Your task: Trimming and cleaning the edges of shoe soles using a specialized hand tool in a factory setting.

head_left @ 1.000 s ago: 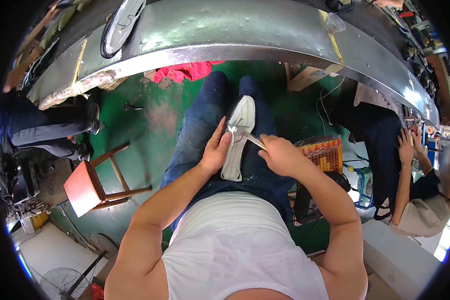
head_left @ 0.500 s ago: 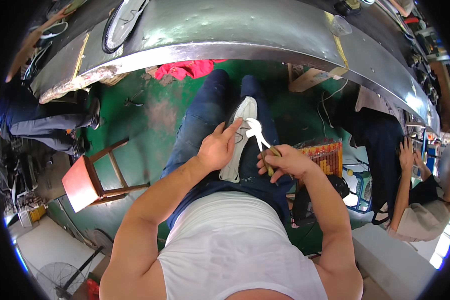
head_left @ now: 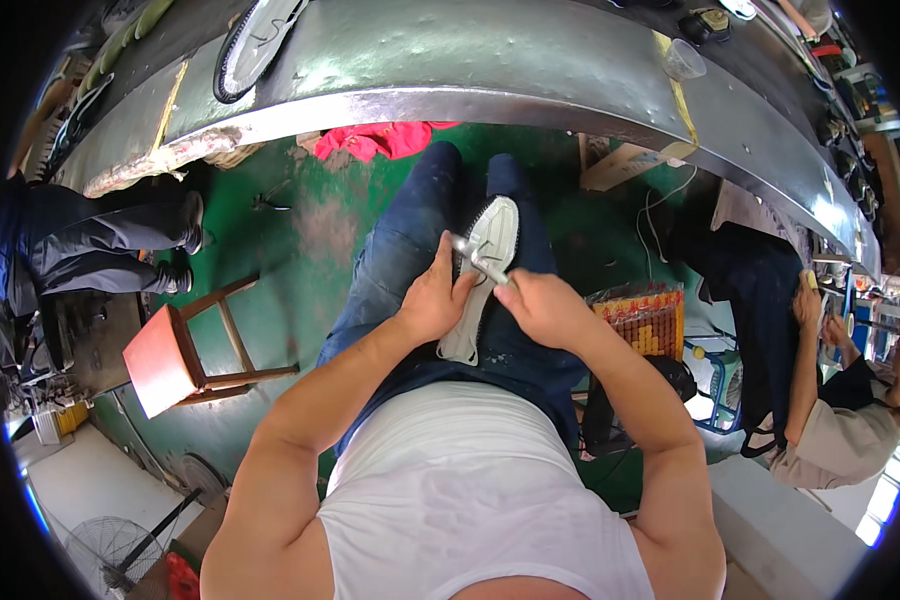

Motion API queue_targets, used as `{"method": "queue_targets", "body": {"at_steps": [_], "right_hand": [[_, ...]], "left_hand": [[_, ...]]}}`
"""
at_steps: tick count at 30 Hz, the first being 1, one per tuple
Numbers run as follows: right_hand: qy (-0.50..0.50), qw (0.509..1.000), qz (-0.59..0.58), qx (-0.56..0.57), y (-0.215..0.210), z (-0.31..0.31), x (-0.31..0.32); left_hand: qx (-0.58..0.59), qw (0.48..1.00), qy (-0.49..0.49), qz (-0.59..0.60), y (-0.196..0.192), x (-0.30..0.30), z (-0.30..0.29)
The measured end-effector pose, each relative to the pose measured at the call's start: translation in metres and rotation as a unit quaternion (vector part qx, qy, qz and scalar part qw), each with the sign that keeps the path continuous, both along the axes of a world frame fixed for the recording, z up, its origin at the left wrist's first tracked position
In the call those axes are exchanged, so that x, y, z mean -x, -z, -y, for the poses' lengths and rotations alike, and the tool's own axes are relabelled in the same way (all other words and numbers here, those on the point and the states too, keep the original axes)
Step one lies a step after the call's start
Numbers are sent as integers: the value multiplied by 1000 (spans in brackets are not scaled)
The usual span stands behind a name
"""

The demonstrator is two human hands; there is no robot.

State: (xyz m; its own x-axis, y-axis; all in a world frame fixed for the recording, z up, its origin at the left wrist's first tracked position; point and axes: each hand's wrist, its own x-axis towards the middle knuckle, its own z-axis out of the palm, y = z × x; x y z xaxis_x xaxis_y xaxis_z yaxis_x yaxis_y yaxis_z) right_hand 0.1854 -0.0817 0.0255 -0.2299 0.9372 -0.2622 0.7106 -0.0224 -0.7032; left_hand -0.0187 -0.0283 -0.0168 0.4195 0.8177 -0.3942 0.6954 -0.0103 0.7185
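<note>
The left hand (head_left: 432, 300) is curling around the side of a white shoe (head_left: 485, 270), holding it sole-up on the person's lap, over the blue jeans (head_left: 400, 250). The right hand (head_left: 542, 305) is closing on a metal tool (head_left: 477, 262), its shiny end lying across the sole. Ahead, a long grey table (head_left: 470, 60) is curving across the view. A red stool (head_left: 165, 355) is standing on the green floor (head_left: 310, 230) to the left, and another person (head_left: 830, 420) is sitting at the right.
</note>
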Motion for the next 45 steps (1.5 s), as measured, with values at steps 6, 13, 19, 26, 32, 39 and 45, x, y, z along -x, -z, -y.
{"method": "queue_targets", "body": {"at_steps": [6,13,19,26,32,39,45], "right_hand": [[30,988,-43,143,-25,28,-23],[-109,986,97,81,-29,57,6],[-126,975,177,45,-21,76,1],[-56,951,-89,292,-14,59,-31],[21,985,-100,139,-36,56,-20],[0,997,6,77,-1,53,-9],[179,955,-220,88,28,83,-25]], "left_hand": [[147,981,19,129,-3,11,-26],[349,924,-2,158,-9,4,-40],[112,985,-1,134,2,2,-15],[211,960,83,166,28,45,43],[144,977,38,154,29,29,49],[116,981,-14,155,18,24,38],[317,857,-128,385,-69,58,0]]}}
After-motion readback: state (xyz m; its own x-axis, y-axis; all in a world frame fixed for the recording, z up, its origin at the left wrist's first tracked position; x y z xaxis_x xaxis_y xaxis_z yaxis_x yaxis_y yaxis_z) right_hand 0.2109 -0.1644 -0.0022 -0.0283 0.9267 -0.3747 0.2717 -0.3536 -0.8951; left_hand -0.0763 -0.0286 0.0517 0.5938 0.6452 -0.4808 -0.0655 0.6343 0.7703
